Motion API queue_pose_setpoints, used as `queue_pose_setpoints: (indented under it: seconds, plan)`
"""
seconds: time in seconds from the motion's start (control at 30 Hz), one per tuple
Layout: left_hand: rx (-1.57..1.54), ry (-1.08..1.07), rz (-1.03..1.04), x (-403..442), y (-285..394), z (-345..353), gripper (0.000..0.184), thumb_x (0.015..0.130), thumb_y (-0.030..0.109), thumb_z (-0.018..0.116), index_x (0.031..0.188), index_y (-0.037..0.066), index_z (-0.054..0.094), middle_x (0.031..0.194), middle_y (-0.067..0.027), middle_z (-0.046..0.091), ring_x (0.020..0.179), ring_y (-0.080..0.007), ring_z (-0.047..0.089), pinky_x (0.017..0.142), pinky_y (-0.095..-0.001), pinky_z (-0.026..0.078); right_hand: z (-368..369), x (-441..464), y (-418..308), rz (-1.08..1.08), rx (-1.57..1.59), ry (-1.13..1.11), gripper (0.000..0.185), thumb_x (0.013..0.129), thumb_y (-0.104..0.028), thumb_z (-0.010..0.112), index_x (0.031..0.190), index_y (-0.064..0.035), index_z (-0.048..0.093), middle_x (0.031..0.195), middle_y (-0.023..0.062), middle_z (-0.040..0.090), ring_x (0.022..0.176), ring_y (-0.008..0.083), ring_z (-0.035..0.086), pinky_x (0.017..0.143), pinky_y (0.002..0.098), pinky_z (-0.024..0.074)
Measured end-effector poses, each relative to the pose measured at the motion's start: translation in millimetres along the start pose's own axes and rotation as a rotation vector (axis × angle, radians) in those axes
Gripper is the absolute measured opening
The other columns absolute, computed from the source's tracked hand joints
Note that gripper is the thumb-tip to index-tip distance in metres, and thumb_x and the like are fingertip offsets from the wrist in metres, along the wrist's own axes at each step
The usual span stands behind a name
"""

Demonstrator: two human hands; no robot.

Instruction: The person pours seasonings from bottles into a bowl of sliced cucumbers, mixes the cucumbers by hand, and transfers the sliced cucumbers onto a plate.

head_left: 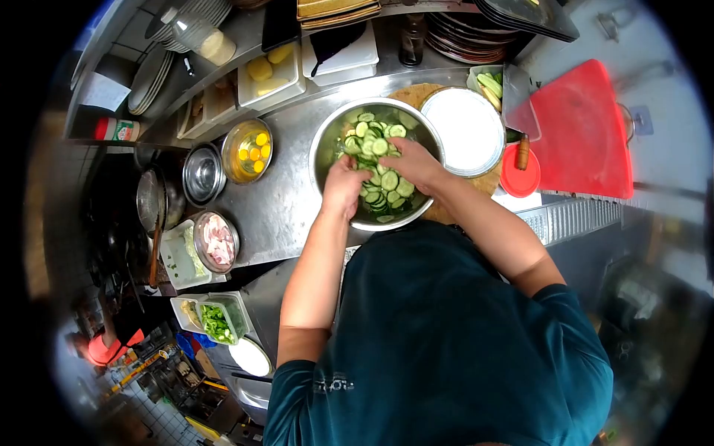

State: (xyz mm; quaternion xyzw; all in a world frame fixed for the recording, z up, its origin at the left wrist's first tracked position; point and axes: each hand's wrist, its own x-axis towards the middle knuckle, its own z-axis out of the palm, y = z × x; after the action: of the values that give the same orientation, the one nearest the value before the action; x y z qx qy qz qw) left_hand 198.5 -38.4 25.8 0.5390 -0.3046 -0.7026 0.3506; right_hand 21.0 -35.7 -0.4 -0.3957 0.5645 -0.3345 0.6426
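Observation:
A large steel mixing bowl [320,141] stands in front of me on the counter, with many sliced cucumbers [387,181] heaped inside. My left hand [344,186] reaches over the near left side of the bowl, its curled fingers in among the slices. From the right, my right hand [413,161] dips into the same heap with fingers bent around some slices. The fingertips of both hands are partly hidden by cucumber. Several slices sit on top of the pile between the two hands.
Left of the bowl are a bowl of egg yolks [253,152], a steel bowl [203,175] and a bowl of raw sliced meat [218,241]. To the right lie a white plate [462,130], a red lid [519,172] and a red cutting board [584,130]. A person [111,348] is at far left.

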Motion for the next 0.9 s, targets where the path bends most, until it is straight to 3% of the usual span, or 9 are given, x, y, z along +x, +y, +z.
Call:
queue_pose_setpoints:
  seconds: [0.07, 0.2, 0.3, 0.33, 0.47, 0.7, 0.73, 0.83, 0.9]
  plan:
    - [0.296, 0.116, 0.17, 9.2, 0.7, -8.2, 0.045, 0.087, -0.005, 0.065, 0.132, -0.004, 0.058, 0.12, -0.0166, 0.067, 0.105, -0.0249, 0.066, 0.09, -0.0344, 0.053, -3.7, -5.5, -22.0, -0.095, -0.172, 0.007, 0.035, 0.098, -0.023, 0.067, 0.12, 0.0039, 0.07, 0.107, 0.013, 0.073, 0.101, 0.0166, 0.063, 0.08, 0.0299, 0.0537]
    - [0.782, 0.327, 0.602, 49.5, -18.1, -29.7, 0.051, 0.095, 0.008, 0.064, 0.144, 0.001, 0.052, 0.127, -0.0191, 0.065, 0.111, -0.0268, 0.064, 0.09, -0.0348, 0.053, -5.6, 24.4, -2.1, -0.262, -0.299, 0.287, 0.04, 0.102, -0.033, 0.059, 0.121, -0.0002, 0.068, 0.124, 0.0117, 0.067, 0.104, 0.021, 0.066, 0.093, 0.0325, 0.0492]
    - [0.041, 0.263, -0.011, 22.9, 7.9, 12.9, 0.056, 0.098, 0.015, 0.061, 0.15, 0.002, 0.044, 0.131, -0.0194, 0.063, 0.118, -0.028, 0.061, 0.091, -0.0367, 0.054, 4.4, 24.0, -8.4, 0.271, 0.523, 0.206, 0.04, 0.104, -0.027, 0.054, 0.135, -0.0013, 0.054, 0.121, 0.0178, 0.065, 0.107, 0.0269, 0.066, 0.087, 0.0411, 0.0563]
    - [0.04, 0.149, -0.096, 35.0, -5.0, 5.3, 0.066, 0.1, 0.028, 0.058, 0.158, 0.017, 0.031, 0.151, -0.0186, 0.048, 0.129, -0.0323, 0.054, 0.092, -0.0484, 0.054, 6.5, 21.8, -7.1, 0.258, 0.49, 0.147, 0.041, 0.104, -0.026, 0.055, 0.137, -0.0028, 0.052, 0.124, 0.0165, 0.065, 0.107, 0.026, 0.067, 0.085, 0.0399, 0.0577]
    - [-0.308, -0.01, -0.279, 44.5, -22.3, 0.7, 0.038, 0.099, 0.027, 0.062, 0.129, 0.004, 0.06, 0.115, -0.0137, 0.071, 0.105, -0.0299, 0.069, 0.089, -0.0489, 0.058, 6.4, 25.2, -7.0, 0.283, 0.434, -0.008, 0.039, 0.098, -0.023, 0.066, 0.131, -0.0048, 0.06, 0.12, 0.0139, 0.067, 0.104, 0.0228, 0.068, 0.083, 0.0373, 0.0579]
    - [-0.114, 0.044, -0.062, 7.1, 18.2, -0.9, 0.027, 0.102, 0.024, 0.062, 0.116, 0.001, 0.062, 0.11, -0.0136, 0.071, 0.094, -0.0238, 0.07, 0.083, -0.0375, 0.057, -10.1, 8.9, -19.9, -0.151, -0.365, 0.044, 0.042, 0.099, -0.034, 0.067, 0.12, 0.0016, 0.07, 0.097, 0.0114, 0.072, 0.082, 0.0165, 0.064, 0.077, 0.0317, 0.0537]
    - [-0.012, 0.048, -0.041, 4.8, 21.9, -5.1, 0.032, 0.104, 0.031, 0.06, 0.114, 0.001, 0.063, 0.109, -0.0141, 0.071, 0.092, -0.0231, 0.07, 0.082, -0.0357, 0.057, -16.3, 9.9, -23.7, 0.001, -0.346, -0.028, 0.048, 0.1, -0.037, 0.064, 0.127, 0.0029, 0.065, 0.109, 0.0146, 0.071, 0.092, 0.0177, 0.064, 0.08, 0.033, 0.0525]
    - [-0.121, 0.195, -0.043, -8.3, 22.3, -4.9, 0.049, 0.106, 0.041, 0.051, 0.132, 0.0, 0.057, 0.13, -0.0177, 0.065, 0.117, -0.0242, 0.063, 0.098, -0.0384, 0.049, -19.3, -8.6, -21.5, -0.088, -0.338, 0.188, 0.052, 0.101, -0.036, 0.062, 0.134, 0.0034, 0.059, 0.125, 0.018, 0.066, 0.109, 0.0206, 0.063, 0.089, 0.0335, 0.0519]
    - [-0.033, 0.227, -0.129, -30.6, 25.8, 1.9, 0.059, 0.104, 0.043, 0.052, 0.145, 0.001, 0.046, 0.145, -0.0195, 0.052, 0.134, -0.0312, 0.047, 0.111, -0.0529, 0.034, -12.3, -11.9, -11.8, 0.079, -0.014, 0.244, 0.056, 0.1, -0.027, 0.06, 0.146, 0.0012, 0.044, 0.135, 0.0197, 0.059, 0.121, 0.0243, 0.059, 0.096, 0.0367, 0.052]
